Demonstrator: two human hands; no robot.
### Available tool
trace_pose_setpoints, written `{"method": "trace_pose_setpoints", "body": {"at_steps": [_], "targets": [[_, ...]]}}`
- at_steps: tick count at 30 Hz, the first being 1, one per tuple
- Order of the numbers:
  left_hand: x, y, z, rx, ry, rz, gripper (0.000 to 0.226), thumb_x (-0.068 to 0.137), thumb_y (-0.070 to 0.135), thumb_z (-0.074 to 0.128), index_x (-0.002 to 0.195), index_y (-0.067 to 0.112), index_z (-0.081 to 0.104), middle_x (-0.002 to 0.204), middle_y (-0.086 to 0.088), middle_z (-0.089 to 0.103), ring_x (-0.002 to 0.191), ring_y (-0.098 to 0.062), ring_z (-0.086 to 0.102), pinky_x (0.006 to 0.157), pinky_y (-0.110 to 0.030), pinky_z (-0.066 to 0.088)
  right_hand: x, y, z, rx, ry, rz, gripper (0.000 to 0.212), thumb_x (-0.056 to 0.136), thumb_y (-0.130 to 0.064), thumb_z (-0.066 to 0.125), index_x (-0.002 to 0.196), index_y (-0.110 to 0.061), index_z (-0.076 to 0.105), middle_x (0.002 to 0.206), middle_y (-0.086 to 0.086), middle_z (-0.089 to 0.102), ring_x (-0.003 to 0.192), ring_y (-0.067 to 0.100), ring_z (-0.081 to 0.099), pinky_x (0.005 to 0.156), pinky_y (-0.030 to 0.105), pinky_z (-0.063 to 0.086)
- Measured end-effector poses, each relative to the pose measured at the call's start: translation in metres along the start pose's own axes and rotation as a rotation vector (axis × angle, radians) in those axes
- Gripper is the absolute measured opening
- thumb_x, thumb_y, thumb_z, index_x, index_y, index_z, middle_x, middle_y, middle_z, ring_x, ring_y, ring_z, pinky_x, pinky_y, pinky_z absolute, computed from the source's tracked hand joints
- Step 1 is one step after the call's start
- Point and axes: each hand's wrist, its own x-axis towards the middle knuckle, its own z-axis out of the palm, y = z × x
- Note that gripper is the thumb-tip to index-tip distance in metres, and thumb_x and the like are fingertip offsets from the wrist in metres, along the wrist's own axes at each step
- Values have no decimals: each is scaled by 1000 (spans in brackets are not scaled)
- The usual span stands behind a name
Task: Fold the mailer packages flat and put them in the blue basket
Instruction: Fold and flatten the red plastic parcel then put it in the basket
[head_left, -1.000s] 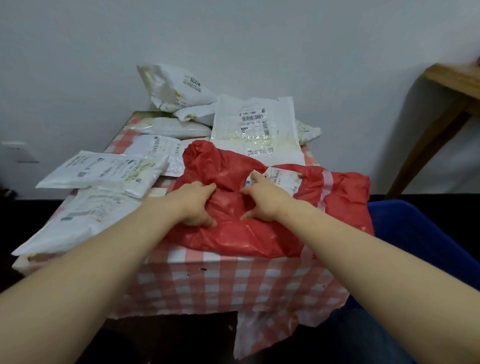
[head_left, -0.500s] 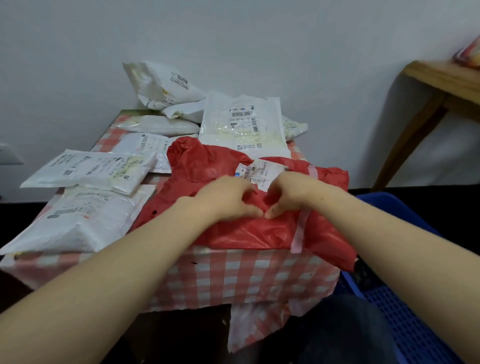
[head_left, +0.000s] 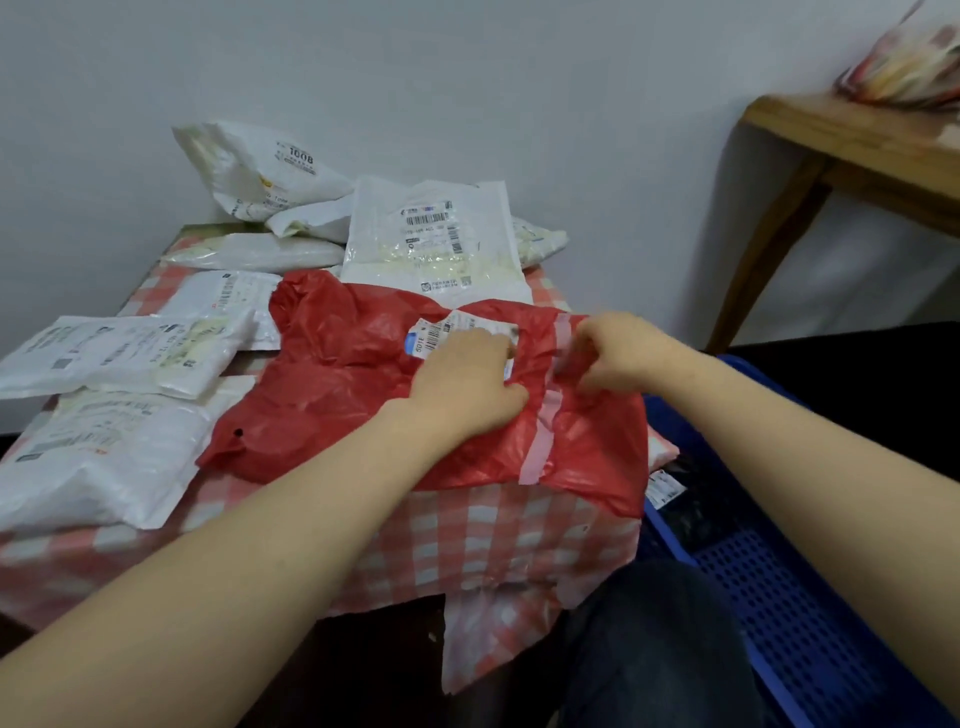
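Two hands work the red mailer (head_left: 337, 395) at the table's right edge. My left hand (head_left: 462, 387) presses it flat as an anchor — my right hand (head_left: 605, 358) pinches the taped end, nearest the blue basket (head_left: 810, 613).

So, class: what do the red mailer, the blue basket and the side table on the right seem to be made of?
Red mailer: thin glossy plastic film, judging by its sharp crinkles and sheen. Blue basket: probably rigid moulded plastic, with a uniform colour and a regular grid of holes. Side table: looks like wood with a light brown finish; grain is too blurred to confirm.
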Motion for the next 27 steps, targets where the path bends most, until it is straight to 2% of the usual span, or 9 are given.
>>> {"method": "trace_pose_setpoints", "body": {"at_steps": [2,6,9,12,16,19,21,24,27], "targets": [[2,16,13,-87,-124,67,56,85,37,63,133,14,47,134,-9,50,125,-28,45,101,-39,40,-1,7,13,-171,-90,66,52,72,-24,78,118,-10,59,117,9,61,107,28,58,89,34,50],[8,22,37,-7,-178,14,57,83,39,65,130,15,44,129,-9,53,121,-30,49,95,-42,44,-1,4,43,-129,27,73,46,82,-9,64,125,-7,48,122,12,58,114,32,55,88,36,46],[12,23,40,-60,-185,-68,50,81,28,68,123,17,44,123,-9,55,117,-30,51,95,-41,43,-3,10,44,-11,120,58,31,82,1,55,109,-13,56,117,8,59,110,30,56,86,37,48],[14,27,33,-129,-135,-77,40,77,28,66,111,18,48,113,-7,56,110,-28,51,91,-39,45,-5,20,31,134,42,23,19,75,-4,57,82,-21,59,98,0,64,97,23,60,83,36,52],[27,29,26,-126,105,28,30,83,26,57,111,16,59,110,-9,58,110,-29,51,89,-39,45,6,38,13,355,275,184,17,80,-18,57,87,-10,71,88,10,69,84,24,63,74,35,52],[38,26,37,-14,-37,127,42,88,23,59,127,10,49,126,-12,53,121,-30,47,96,-40,41,22,40,26,184,219,197,28,88,-22,61,112,-10,65,113,11,65,107,32,58,84,37,48],[44,25,45,67,-162,191,62,86,22,64,138,6,35,142,-14,40,133,-29,34,108,-34,30,34,37,41,154,158,212,30,89,-26,61,117,-15,63,117,13,63,112,33,55,84,37,48],[53,22,48,186,-242,213,89,86,29,65,150,3,8,157,-12,13,146,-27,10,118,-33,11,38,33,47,266,189,209,21,93,-23,55,105,-15,70,106,13,66,101,32,60,72,31,44],[61,21,47,169,-213,186,88,81,33,70,148,6,20,153,-11,27,142,-27,22,114,-34,18,39,37,40,502,260,185,23,91,-18,56,92,0,71,94,21,69,87,33,63,76,37,51]]}}
